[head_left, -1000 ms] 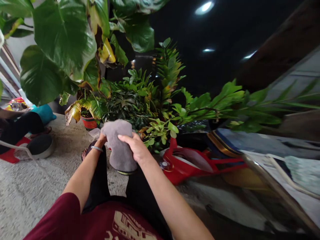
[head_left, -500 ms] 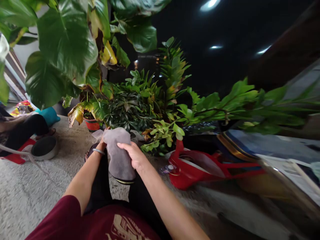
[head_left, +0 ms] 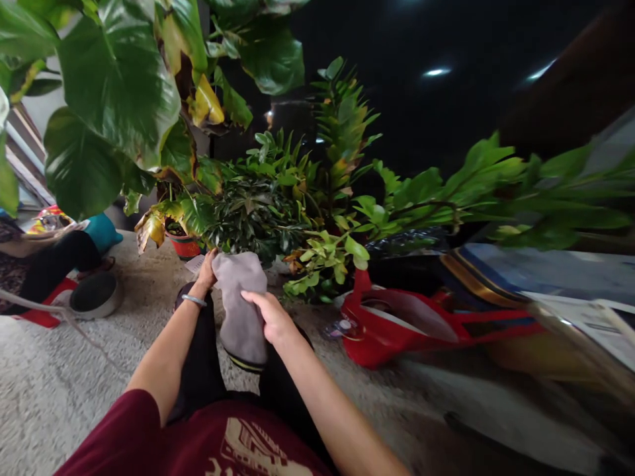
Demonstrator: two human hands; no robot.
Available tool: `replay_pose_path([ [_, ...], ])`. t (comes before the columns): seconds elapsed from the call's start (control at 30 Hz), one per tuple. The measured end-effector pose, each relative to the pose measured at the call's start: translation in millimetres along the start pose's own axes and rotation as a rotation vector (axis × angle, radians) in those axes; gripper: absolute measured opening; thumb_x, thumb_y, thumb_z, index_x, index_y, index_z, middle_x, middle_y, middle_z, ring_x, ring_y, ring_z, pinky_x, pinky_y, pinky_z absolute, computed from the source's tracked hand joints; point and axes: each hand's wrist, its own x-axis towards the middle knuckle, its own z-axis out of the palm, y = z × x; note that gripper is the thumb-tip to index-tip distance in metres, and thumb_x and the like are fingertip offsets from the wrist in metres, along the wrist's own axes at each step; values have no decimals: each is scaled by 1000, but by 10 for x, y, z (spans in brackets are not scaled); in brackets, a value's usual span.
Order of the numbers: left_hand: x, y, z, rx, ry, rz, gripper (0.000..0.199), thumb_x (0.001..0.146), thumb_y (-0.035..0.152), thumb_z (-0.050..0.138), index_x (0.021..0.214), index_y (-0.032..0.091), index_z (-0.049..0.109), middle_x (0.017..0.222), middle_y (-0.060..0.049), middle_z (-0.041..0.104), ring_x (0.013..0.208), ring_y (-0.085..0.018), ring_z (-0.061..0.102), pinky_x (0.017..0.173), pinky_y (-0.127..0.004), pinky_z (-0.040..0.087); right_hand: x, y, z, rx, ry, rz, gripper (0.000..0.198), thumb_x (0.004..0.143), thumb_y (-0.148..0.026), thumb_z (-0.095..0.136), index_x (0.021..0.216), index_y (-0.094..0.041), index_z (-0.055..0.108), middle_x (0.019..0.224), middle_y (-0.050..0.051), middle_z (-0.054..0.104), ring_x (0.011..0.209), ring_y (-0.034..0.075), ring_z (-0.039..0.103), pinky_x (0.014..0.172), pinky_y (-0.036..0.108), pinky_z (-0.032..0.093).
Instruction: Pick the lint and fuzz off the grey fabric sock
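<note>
Over my lap I have a grey, soft-looking, sole-shaped fabric piece [head_left: 242,311], with a dark band and a thin yellow line along its lower end. My left hand [head_left: 208,270] grips its upper left edge, with most of the fingers hidden behind it. From the right side, my right hand [head_left: 270,314] clasps it, the thumb lying across the grey face and the other fingers out of sight underneath. What lies on the far side of the piece is hidden.
Potted plants [head_left: 258,211] crowd the area ahead. To the right stand a red bag [head_left: 377,344] and a stack of flat items [head_left: 560,271]. A seated person [head_left: 54,258] is at the left, beside a round grey basin [head_left: 102,304].
My view has shifted slightly. Both hands keep their hold on the grey fabric piece, which has barely changed its position or tilt.
</note>
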Motion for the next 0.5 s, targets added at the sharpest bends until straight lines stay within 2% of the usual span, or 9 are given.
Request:
replay_pose_path([
  [0.1, 8, -50, -14, 84, -28, -49, 68, 67, 15, 74, 134, 14, 64, 135, -16, 63, 104, -26, 65, 99, -41, 53, -227, -155, -187, 8, 13, -23, 25, 50, -30, 87, 69, -18, 76, 64, 7, 76, 55, 24, 69, 57, 34, 57],
  [0.17, 6, -50, 5, 125, -33, -62, 72, 67, 13, 74, 138, 13, 62, 136, -16, 61, 98, -24, 66, 96, -40, 55, -255, -443, -193, 53, 28, -135, 32, 50, -33, 89, 75, -17, 77, 66, 7, 77, 57, 25, 71, 57, 35, 59],
  [0.27, -7, -25, 33, 130, -36, -60, 71, 69, 12, 73, 139, 12, 61, 138, -16, 60, 98, -23, 66, 96, -38, 54, -78, -882, -121, 207, 93, -356, 31, 53, -32, 86, 80, -20, 75, 70, 3, 78, 65, 25, 74, 64, 35, 62],
  [0.33, -18, -9, 38, 121, -39, -62, 70, 69, 11, 72, 138, 12, 61, 139, -16, 60, 98, -22, 66, 96, -37, 54, 116, -994, -93, 295, 119, -364, 26, 56, -31, 82, 79, -22, 73, 67, 1, 76, 70, 26, 76, 68, 36, 64],
  [0.4, -27, -1, 32, 121, -34, -58, 69, 70, 12, 73, 138, 13, 62, 137, -16, 61, 95, -21, 66, 95, -37, 55, 273, -874, -120, 317, 126, -232, 19, 59, -32, 80, 74, -23, 71, 60, 1, 73, 71, 27, 77, 68, 39, 65],
  [0.5, -33, -1, 5, 126, -10, -56, 66, 69, 14, 73, 134, 12, 64, 129, -14, 64, 92, -21, 67, 94, -38, 55, 299, -357, -262, 256, 107, -24, 17, 59, -33, 81, 67, -24, 69, 52, 3, 69, 68, 30, 76, 64, 43, 65],
])
